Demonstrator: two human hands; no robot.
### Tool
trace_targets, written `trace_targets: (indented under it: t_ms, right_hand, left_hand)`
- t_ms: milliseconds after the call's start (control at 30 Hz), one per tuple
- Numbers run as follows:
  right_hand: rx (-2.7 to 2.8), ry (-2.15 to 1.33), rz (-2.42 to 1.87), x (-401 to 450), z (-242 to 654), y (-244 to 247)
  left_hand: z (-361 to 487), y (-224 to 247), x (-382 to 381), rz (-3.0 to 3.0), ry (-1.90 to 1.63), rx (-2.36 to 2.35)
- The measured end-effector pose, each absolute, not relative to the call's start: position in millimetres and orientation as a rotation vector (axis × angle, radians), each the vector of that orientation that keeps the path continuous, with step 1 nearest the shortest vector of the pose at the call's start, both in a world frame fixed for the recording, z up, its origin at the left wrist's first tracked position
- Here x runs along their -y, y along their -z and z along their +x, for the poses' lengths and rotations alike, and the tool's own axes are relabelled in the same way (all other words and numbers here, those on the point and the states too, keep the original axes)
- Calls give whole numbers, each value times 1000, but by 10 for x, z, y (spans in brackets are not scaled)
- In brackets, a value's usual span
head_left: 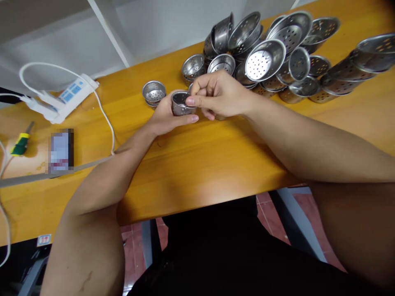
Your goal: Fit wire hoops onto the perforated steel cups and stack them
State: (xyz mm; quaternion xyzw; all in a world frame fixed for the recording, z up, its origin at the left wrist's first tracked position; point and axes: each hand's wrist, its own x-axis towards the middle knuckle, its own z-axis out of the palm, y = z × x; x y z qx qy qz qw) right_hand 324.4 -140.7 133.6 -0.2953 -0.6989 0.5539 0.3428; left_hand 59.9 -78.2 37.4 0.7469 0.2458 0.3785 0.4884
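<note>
Metal cup point(181, 107) | left fingers point(186, 119) clamped around it | right fingers point(199, 101) at its rim, cannot tell if clamped

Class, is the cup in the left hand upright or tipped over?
Upright, or nearly so: the cup has its open rim facing up and its wall below that, in the left hand.
</note>
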Motion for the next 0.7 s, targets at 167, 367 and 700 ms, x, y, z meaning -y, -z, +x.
trace_targets:
  t_ms: [167,367,700]
  right_hand:
    - [1800,-1451,-742,1385,3237,-1320]
    - [1795,-1476,-781,1404,3245,-1326]
    - [1821,-1498,-773,1412,3255,-1334]
  left_hand:
    - [587,-371,786,1804,-932,-595]
    - [593,-416,817,1802,-922,-607]
    - [576,-415,809,1800,-915,-592]
